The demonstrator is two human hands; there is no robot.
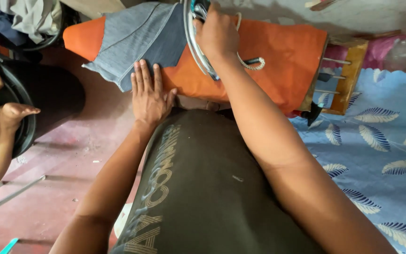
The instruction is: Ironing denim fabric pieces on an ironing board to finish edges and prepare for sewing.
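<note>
Our left hand [149, 96] lies flat, open, pinning the grey denim piece [135, 40] on the orange ironing board [287, 56]. Our right hand [217, 33] grips the iron [199, 28] mid-board. Another person's hands [12, 115] at left.

Grey denim garment piece [137, 40]: two-tone, lighter grey panel with darker grey section toward its right, stitched seams visible. Lies flat across the left part of an orange-covered ironing board [287, 56], its lower left corner overhanging the board's near edge. Iron [200, 40]: metal soleplate seen edge-on, tilted up on the board just right of the denim, twisted cord looping beside it.
</note>
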